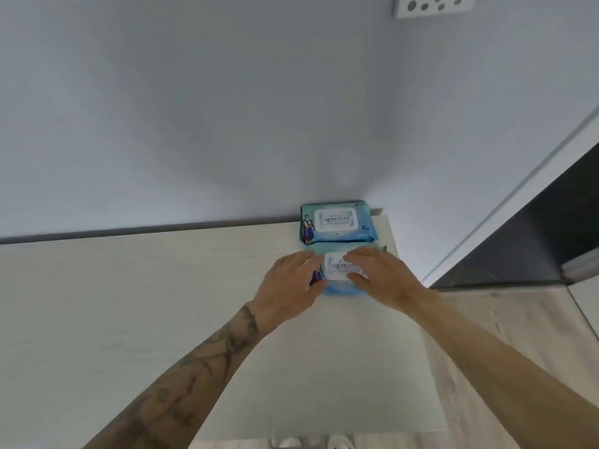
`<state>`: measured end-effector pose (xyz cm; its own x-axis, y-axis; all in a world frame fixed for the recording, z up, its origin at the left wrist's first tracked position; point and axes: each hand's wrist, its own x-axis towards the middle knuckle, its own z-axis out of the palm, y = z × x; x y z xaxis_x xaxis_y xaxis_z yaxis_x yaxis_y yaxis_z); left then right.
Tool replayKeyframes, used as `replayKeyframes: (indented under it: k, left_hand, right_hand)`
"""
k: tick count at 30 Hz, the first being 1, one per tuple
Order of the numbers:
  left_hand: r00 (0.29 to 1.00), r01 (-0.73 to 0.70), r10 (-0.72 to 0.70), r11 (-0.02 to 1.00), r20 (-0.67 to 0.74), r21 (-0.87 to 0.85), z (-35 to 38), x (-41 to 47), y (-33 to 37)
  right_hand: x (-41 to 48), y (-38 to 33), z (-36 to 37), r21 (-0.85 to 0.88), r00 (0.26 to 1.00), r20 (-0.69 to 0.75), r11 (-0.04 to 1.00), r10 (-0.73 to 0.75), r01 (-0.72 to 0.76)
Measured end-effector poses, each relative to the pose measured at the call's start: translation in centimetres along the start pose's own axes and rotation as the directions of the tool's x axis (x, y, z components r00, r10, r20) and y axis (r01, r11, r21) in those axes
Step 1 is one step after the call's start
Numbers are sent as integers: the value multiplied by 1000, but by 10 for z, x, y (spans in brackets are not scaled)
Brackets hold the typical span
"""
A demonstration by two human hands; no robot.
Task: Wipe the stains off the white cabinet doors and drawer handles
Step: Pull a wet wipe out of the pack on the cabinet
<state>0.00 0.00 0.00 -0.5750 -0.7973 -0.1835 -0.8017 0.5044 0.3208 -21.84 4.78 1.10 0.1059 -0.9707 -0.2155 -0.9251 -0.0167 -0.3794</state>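
Two blue wet-wipe packs with white flip lids lie on the white cabinet top [162, 303] near its far right corner. The far pack [337, 222] rests against the wall, untouched. Both hands rest on the near pack [343, 270]. My left hand [288, 286] grips its left end. My right hand [382, 277] lies over its right side, fingers at the edge of the white lid. The lid looks closed. No cabinet doors or drawer handles are in view.
A pale grey wall stands behind the cabinet, with a white perforated fixture [434, 4] high up on the right. The cabinet's right edge drops to light wood flooring [486, 351]. A dark recess with a white frame [534, 228] lies to the right.
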Motion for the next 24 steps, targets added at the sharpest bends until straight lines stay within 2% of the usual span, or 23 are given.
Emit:
replayKeyframes:
  k: [7,10,13,16,19,22,24]
  left_hand:
    - [984,-122,124,992,-130,21,52,30,-13]
    - [978,-113,110,994,-180,-8,59,30,-16]
    - [978,-95,83,994,-193,-55,61,29,-15]
    - [977,-79,56,991,-208,-104,58,28,-12]
    - [984,-6,-34,976,-175,-219,55,27,-6]
    - [980,16,-81,941,-180,-337,53,28,-2]
    - [973,-38,-24,964,-229,-263,53,32,-1]
  right_hand:
    - [20,24,40,-111,986,-89,986,-137,127]
    - [20,30,43,-205,961,-156,959,-229,195]
    - [18,29,43,-246,946,-164,940,-281,237]
    - [19,22,28,-171,948,-193,960,-254,223]
    - [27,19,9,-92,963,-189,980,-190,175]
    - [39,19,4,-58,941,-309,990,-139,128]
    - [48,19,6,-52,916,-395,997,-75,59]
